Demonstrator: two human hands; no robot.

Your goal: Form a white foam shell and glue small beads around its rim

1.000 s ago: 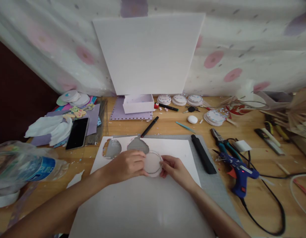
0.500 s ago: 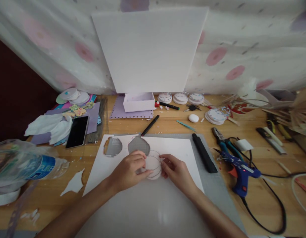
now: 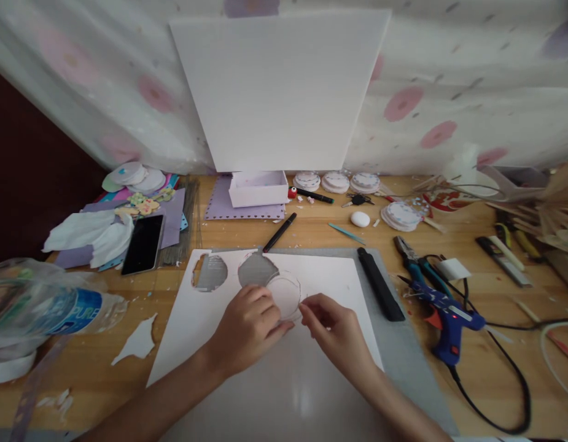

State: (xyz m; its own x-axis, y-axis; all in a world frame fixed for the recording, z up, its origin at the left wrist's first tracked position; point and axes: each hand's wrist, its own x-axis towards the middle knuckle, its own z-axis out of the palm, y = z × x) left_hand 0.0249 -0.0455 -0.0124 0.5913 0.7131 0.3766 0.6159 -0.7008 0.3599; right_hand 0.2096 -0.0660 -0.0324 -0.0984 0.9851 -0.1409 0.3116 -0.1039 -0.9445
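Over the white foam sheet [image 3: 210, 325], a round white disc [image 3: 284, 298] sits between my hands. A thin dark line, apparently wire, curves round its edge. My left hand [image 3: 249, 328] is closed on the disc's left and lower edge, its thumb along the near rim. At the disc's right edge my right hand [image 3: 332, 319] is closed in a pinch on what looks like the thin wire; the fingertips hide its end. Two round holes are cut in the sheet's far left part.
A blue glue gun [image 3: 449, 331] with its cable, pliers [image 3: 408, 258] and a black tool [image 3: 380, 285] lie to the right. Leftward are a plastic bottle [image 3: 83, 310] and a phone [image 3: 143, 244]. Behind stand a white box [image 3: 258, 191], a marker [image 3: 280, 233] and decorated discs [image 3: 398, 215].
Both hands have moved slightly nearer and to the right. The loop that stood apart from the disc now lies closer about its edge. My left hand covers more of the disc's left side.
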